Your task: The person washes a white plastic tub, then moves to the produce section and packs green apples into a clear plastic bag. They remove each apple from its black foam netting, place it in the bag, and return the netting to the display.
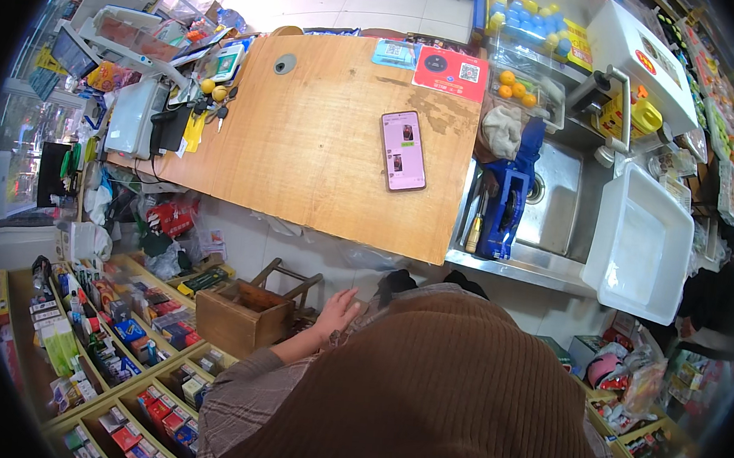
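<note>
My left hand (338,313) hangs beside my body, fingers extended, next to an open wooden box (239,322) and a small wooden stool frame (296,280); it holds nothing that I can see. My right hand is out of view. Before me stands a wooden counter (297,135) with a lit smartphone (404,150) lying on it, its screen up. Behind the phone lie a red code card (444,84) and a blue code card (393,52). A wood-handled tool (475,230) and a blue plastic holder (505,219) rest at the sink's left side.
Right of the counter are a steel sink (551,197), a white plastic tub (635,273), a faucet (618,112) and a clear bin (557,108) with oranges. A scale (135,117) and keys (222,113) sit left. Shelves of small boxes (169,416) stand below left.
</note>
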`<state>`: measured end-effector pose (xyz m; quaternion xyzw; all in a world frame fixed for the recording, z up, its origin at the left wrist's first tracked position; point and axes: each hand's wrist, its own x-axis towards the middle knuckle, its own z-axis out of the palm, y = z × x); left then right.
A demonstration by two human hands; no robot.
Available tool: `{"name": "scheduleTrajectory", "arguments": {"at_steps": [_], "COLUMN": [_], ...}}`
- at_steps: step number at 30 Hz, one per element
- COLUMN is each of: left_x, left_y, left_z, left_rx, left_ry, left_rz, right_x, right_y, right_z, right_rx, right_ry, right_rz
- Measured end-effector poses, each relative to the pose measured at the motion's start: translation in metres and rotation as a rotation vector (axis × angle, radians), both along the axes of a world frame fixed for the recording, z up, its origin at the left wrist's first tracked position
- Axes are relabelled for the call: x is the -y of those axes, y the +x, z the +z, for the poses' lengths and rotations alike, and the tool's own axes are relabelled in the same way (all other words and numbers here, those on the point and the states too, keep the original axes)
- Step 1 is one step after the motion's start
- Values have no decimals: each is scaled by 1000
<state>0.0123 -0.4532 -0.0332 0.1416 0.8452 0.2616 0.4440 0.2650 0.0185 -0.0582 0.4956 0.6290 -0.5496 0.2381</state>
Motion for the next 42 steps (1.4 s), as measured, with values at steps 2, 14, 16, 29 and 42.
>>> {"name": "scheduleTrajectory", "arguments": {"at_steps": [2, 14, 16, 29, 42], "left_x": [-10, -66, -60, -21, -5], "left_y": [-3, 24, 29, 36, 9], "left_z": [19, -14, -19, -25, -34], "left_rx": [169, 503, 504, 472, 469], "left_ry": [289, 781, 789, 727, 610], "left_rz": [175, 323, 370, 478, 426], "right_x": [0, 6, 8, 22, 48], "right_y": [-3, -9, -7, -1, 3], "right_z": [-1, 2, 2, 3, 11], "right_rx": [-1, -15, -14, -12, -7], "right_ry": [-1, 16, 18, 30, 68], "right_rz": [7, 18, 17, 1, -33]}}
